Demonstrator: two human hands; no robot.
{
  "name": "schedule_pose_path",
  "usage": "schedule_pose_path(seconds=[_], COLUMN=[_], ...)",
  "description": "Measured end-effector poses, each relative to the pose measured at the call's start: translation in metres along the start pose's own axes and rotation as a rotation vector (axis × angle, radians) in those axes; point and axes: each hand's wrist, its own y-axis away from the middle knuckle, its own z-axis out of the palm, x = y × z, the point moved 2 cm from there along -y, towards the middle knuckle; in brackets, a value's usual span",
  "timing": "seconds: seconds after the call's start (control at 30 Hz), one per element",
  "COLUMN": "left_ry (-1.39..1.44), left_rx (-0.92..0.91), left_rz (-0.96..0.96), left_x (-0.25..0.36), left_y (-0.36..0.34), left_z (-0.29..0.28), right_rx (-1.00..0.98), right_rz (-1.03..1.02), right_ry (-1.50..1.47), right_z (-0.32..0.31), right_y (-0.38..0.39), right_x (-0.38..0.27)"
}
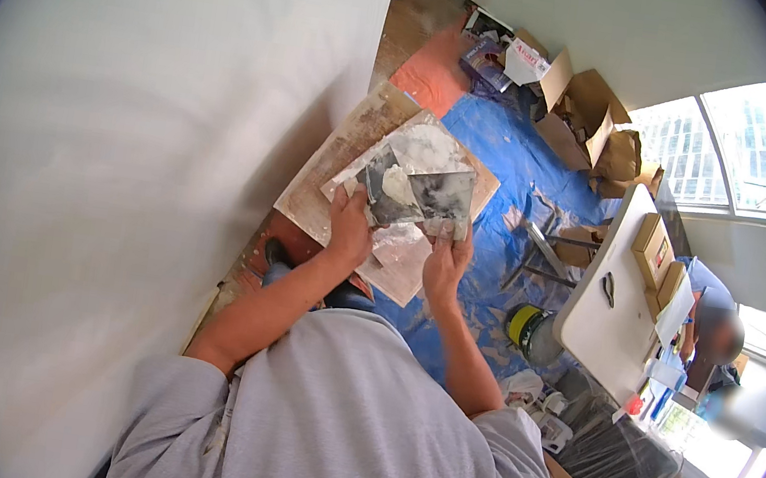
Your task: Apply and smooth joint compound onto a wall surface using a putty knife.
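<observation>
White paste (398, 189) sits on the left blade (393, 210), gripped by the left hand (351, 228); the right hand (446, 265) clasps the right blade (445, 192). Beneath both hands: a smeared board (327, 174).

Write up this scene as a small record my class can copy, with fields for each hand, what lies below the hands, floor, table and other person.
Left hand: holds a flat dark blade bearing white paste
Right hand: holds a second flat blade, smeared white
Below hands: white-smeared boards
Floor: blue sheeting
Table: pliers, cardboard boxes
Other person: beside the table, at picture right
</observation>
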Motion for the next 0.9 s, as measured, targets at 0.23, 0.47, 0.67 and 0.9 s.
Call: schedule_pose_path(seconds=[0.23,0.47,0.67,0.9], left_ry=[0.069,-0.21,-0.009,0.04], left_rx=[-0.039,-0.054,-0.528,-0.427], left_rz=[0.014,-0.443,-0.599,-0.553], left_x=[0.031,0.067,0.035,0.046], left_y=[0.016,0.034,0.026,-0.025], left_z=[0.022,0.036,0.02,-0.021], right_rx=[-0.26,-0.108,-0.184,-0.35], right_rz=[-0.514,0.11,0.422,0.49], right_ry=[0.878,-0.168,-0.394,-0.121], right_z=[0.01,-0.049,-0.033,-0.072], right_y=[-0.002,-0.042,-0.057,-0.019], right_x=[-0.038,-0.039,0.003,0.015])
